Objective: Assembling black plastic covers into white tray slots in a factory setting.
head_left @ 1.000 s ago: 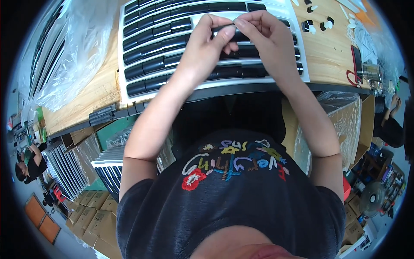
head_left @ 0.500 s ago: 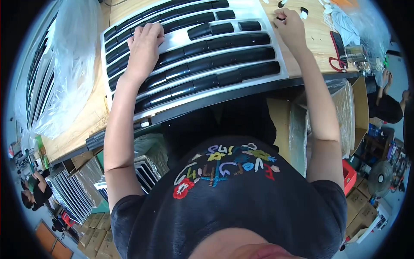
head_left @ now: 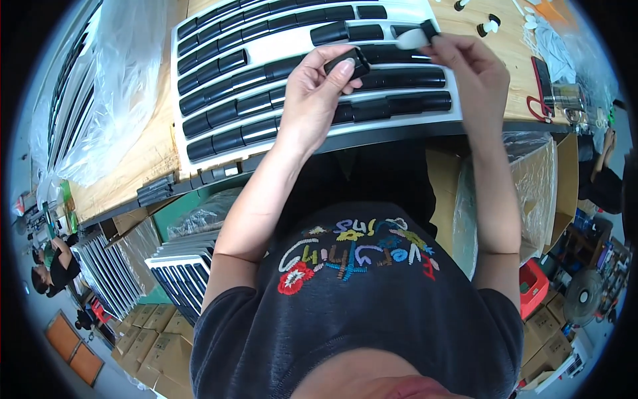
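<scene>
My left hand point(head_left: 309, 96) is closed around a short, glossy black tube-like piece point(head_left: 357, 61), held above the white tray point(head_left: 279, 48). Its end faces right, with the thumb pressed on its side. Facing it, my right hand point(head_left: 477, 72) pinches a small black-ended piece with a white oval tip point(head_left: 413, 40); motion blurs it, so its kind is unclear. A gap separates the two held pieces. Beneath both hands, the tray carries several curved rows of similar black pieces point(head_left: 256, 106), with a bare stretch in one row.
Small black-and-white pieces point(head_left: 489, 25) lie right of the tray, near red-handled scissors point(head_left: 537, 106), a phone point(head_left: 541, 76) and a pale cloth point(head_left: 551, 50). Plastic-wrapped trays point(head_left: 123, 86) stand at the left. Cardboard boxes point(head_left: 156, 352) and more trays are below the table edge.
My left hand has lifted a black piece from the tray and moved right. My right hand has come from the tabletop toward it, bringing the white-tipped piece. The view has shifted slightly.
</scene>
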`<state>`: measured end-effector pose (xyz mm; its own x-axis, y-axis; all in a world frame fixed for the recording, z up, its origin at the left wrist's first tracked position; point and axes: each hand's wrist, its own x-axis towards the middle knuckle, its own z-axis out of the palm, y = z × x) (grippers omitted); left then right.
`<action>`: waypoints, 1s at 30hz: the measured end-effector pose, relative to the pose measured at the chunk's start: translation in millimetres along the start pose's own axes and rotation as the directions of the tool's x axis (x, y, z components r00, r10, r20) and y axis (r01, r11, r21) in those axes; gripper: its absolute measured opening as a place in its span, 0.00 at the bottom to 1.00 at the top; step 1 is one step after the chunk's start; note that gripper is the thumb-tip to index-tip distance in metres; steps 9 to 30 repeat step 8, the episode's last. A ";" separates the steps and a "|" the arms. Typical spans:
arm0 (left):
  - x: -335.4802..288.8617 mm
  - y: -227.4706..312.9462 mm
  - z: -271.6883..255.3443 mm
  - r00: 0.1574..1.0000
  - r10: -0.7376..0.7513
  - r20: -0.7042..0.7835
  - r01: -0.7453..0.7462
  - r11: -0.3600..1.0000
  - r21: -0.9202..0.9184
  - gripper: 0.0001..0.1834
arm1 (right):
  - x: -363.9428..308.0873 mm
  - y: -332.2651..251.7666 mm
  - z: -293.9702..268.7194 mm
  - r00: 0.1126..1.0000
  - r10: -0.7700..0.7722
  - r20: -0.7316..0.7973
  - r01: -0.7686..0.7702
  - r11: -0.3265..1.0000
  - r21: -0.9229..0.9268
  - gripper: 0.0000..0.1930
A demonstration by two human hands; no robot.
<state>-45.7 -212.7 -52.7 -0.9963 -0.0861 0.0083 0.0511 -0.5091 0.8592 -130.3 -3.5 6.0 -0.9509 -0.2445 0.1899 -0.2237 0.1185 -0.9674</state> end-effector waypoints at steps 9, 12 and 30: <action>-5.1 7.7 18.8 0.997 0.038 0.069 -0.034 0.998 -0.062 0.15 | -37.9 -17.3 37.8 0.992 -0.088 0.095 0.089 0.996 -0.001 0.06; -5.1 7.7 18.8 0.997 0.038 0.069 -0.034 0.998 -0.062 0.15 | -37.9 -17.3 37.8 0.992 -0.088 0.095 0.089 0.996 -0.001 0.06; -5.1 7.7 18.8 0.997 0.038 0.069 -0.034 0.998 -0.062 0.15 | -37.9 -17.3 37.8 0.992 -0.088 0.095 0.089 0.996 -0.001 0.06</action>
